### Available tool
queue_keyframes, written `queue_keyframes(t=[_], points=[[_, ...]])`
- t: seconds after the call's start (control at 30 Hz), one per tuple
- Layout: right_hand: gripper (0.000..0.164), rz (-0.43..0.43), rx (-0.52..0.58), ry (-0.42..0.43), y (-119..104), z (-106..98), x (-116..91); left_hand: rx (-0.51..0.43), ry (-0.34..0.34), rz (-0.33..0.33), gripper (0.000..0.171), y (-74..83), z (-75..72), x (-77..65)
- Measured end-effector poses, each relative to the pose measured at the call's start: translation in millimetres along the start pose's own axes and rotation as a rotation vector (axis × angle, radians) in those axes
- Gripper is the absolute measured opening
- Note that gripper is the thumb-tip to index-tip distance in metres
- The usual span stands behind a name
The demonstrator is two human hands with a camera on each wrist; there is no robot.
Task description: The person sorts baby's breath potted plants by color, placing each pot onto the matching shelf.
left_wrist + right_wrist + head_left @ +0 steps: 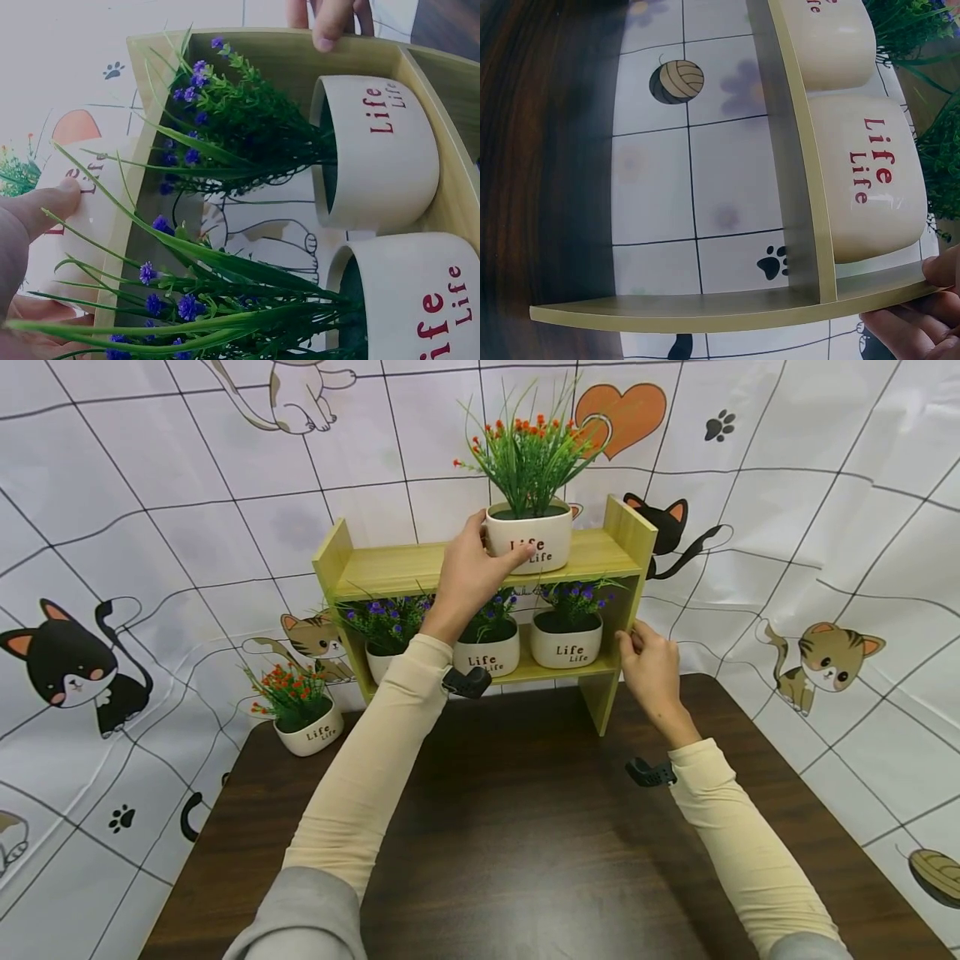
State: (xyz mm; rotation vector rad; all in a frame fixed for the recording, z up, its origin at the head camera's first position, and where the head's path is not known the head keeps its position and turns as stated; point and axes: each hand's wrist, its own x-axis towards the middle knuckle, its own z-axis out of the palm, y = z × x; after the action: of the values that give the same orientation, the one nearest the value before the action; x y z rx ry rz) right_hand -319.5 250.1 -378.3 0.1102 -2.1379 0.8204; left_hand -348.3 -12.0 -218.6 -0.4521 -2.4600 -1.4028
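My left hand holds a white flower pot with orange-red flowers, thumb across its front and fingers round its left side. The pot is upright at the top board of a wooden shelf; whether its base touches the board is hard to tell. My right hand pinches the front edge of the shelf's right side panel, thumb inside and fingers outside. On the lower board stand white pots with purple flowers: a right one, a middle one and a left one, partly hidden by my left arm.
Another white pot with orange-red flowers stands at the table's back left corner. The shelf stands at the back of the dark wooden table. Behind it hangs a white wall covering with cat drawings and grid lines.
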Motion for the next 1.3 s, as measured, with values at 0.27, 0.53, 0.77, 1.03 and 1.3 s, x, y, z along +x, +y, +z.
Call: queue_keyframes(t=[0.27, 0.53, 0.77, 1.03, 1.3], points=[[0.017, 0.007, 0.002, -0.022, 1.0, -0.9, 0.0, -0.041, -0.001, -0.03, 0.096, 0.1, -1.3, 0.3], [0.018, 0.006, 0.011, -0.024, 0.6, 0.3, 0.0, -0.08, 0.063, -0.001, 0.068, 0.2, -11.4, -5.9], [0.016, 0.01, 0.003, -0.01, 2.4, 1.3, -1.1, -0.089, 0.146, 0.1, 0.043, 4.3, -25.5, -14.8], [0.016, 0.011, 0.007, -0.01, 1.6, 2.0, -2.2, -0.146, 0.198, 0.201, 0.024, 3.8, -53.8, -33.0], [0.016, -0.006, 0.006, 0.007, 0.1, 2.0, -1.9, -0.223, 0.228, 0.244, 0.02, -3.7, -82.6, -55.2]])
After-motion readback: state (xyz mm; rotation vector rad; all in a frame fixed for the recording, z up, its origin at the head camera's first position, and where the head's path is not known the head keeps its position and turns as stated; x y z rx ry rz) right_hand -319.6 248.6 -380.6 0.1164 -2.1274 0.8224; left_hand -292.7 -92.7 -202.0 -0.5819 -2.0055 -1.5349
